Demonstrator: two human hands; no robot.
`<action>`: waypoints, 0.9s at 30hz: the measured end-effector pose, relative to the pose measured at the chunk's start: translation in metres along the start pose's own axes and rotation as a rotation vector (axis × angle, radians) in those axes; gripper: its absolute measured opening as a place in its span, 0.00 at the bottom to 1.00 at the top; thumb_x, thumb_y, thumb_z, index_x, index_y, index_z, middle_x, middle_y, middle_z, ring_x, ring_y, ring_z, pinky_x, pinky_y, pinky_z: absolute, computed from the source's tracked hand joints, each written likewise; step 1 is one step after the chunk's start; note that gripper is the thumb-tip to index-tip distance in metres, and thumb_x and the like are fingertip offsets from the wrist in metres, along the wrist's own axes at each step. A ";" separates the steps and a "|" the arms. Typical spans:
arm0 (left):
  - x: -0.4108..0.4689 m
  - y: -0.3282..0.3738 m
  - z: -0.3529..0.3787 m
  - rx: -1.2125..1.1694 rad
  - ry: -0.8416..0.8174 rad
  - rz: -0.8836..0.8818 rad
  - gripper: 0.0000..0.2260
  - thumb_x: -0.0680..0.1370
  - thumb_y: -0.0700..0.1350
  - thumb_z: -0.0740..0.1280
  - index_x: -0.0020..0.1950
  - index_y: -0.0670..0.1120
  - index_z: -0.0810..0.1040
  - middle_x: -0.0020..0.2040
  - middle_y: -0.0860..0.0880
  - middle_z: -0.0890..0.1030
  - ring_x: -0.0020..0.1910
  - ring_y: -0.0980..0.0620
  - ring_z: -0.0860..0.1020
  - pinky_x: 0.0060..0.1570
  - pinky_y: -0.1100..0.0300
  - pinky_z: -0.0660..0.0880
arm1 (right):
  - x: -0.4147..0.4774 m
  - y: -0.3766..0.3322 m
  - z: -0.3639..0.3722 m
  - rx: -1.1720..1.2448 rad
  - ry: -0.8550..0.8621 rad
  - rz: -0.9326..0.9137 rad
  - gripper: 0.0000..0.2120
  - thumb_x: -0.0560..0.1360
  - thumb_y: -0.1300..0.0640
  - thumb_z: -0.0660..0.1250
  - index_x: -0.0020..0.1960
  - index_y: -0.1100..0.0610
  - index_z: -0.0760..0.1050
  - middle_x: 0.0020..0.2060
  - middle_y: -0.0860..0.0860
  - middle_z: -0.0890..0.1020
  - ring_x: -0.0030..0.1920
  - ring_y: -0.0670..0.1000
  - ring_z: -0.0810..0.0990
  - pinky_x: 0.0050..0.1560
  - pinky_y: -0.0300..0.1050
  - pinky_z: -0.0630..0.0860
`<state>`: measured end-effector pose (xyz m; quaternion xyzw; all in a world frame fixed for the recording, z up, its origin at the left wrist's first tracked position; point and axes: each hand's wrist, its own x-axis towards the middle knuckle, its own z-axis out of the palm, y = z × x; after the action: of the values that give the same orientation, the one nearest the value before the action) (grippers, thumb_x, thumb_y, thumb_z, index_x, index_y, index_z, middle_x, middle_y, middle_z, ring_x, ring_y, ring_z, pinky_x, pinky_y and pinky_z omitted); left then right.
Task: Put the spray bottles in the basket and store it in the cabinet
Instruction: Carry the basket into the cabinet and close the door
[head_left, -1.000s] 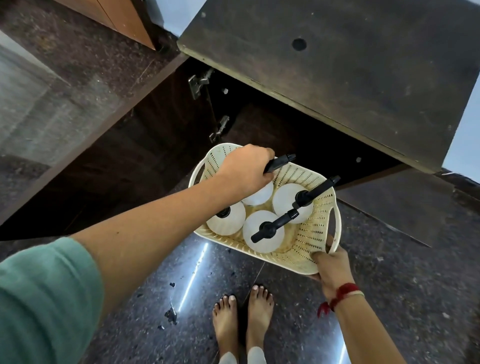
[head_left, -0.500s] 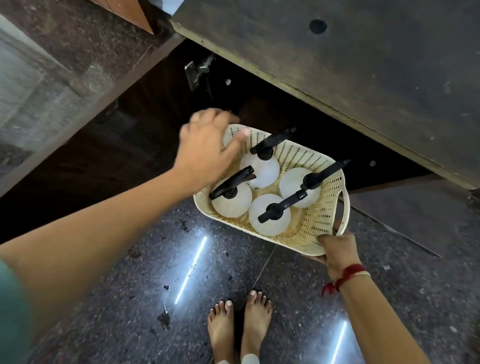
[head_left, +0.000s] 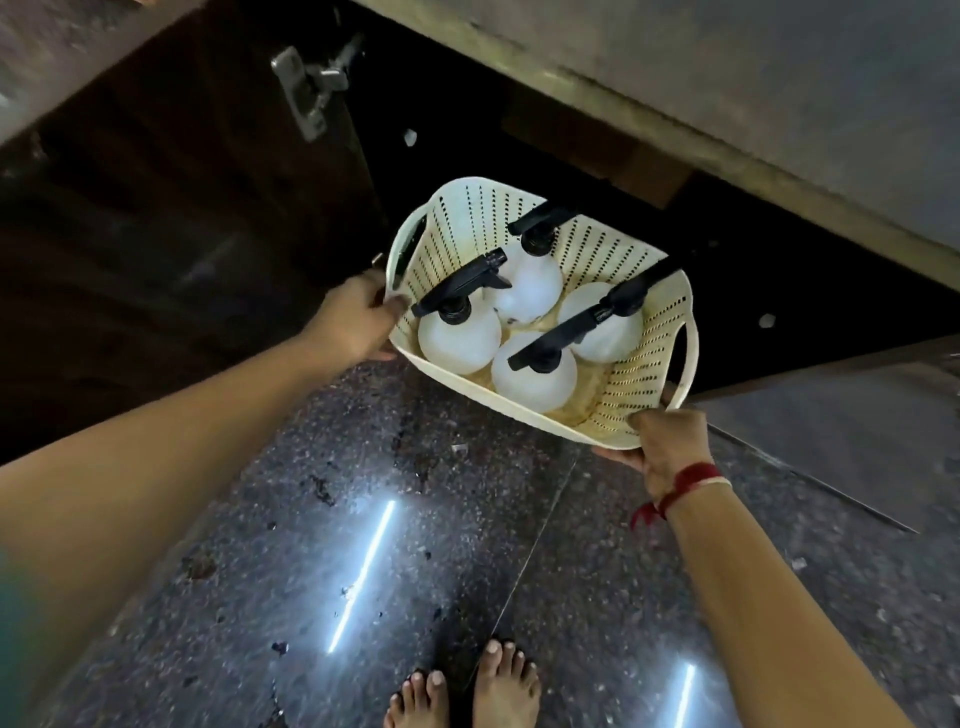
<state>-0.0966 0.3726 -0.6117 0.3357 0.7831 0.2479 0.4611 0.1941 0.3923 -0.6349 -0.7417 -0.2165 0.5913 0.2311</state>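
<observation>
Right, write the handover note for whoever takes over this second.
Left hand: gripping the left rim of the cream perforated plastic basket.
Right hand: gripping its near right corner.
Basket is held in the air in front of the open dark wooden cabinet.
Done: all four white spray bottles with black triggers stand in the basket.
Left: set the basket inside the cabinet.

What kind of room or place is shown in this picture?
Probably a home kitchen: a stone countertop over an open dark cabinet with a metal door hinge, and a polished speckled stone floor.
</observation>
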 end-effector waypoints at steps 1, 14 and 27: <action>0.008 -0.003 0.005 0.064 0.025 0.056 0.12 0.80 0.39 0.60 0.62 0.44 0.73 0.56 0.40 0.79 0.47 0.43 0.81 0.41 0.51 0.81 | 0.007 0.001 0.002 0.008 0.002 -0.007 0.14 0.75 0.74 0.57 0.40 0.59 0.74 0.38 0.56 0.80 0.36 0.57 0.80 0.22 0.49 0.80; 0.068 -0.010 0.037 0.263 0.107 0.210 0.13 0.77 0.33 0.60 0.60 0.41 0.75 0.53 0.39 0.80 0.43 0.41 0.82 0.41 0.50 0.82 | 0.073 0.018 0.010 0.051 0.012 -0.005 0.12 0.75 0.73 0.58 0.40 0.58 0.72 0.37 0.56 0.80 0.34 0.56 0.82 0.21 0.45 0.78; 0.099 0.010 0.047 0.325 0.147 0.194 0.12 0.77 0.32 0.59 0.57 0.42 0.75 0.51 0.40 0.81 0.39 0.42 0.82 0.38 0.52 0.81 | 0.103 -0.015 0.016 -0.051 -0.003 0.000 0.17 0.77 0.72 0.56 0.64 0.64 0.69 0.61 0.61 0.77 0.43 0.62 0.81 0.22 0.47 0.79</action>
<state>-0.0863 0.4577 -0.6810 0.4606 0.8083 0.1852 0.3164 0.1989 0.4668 -0.7092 -0.7464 -0.2319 0.5866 0.2121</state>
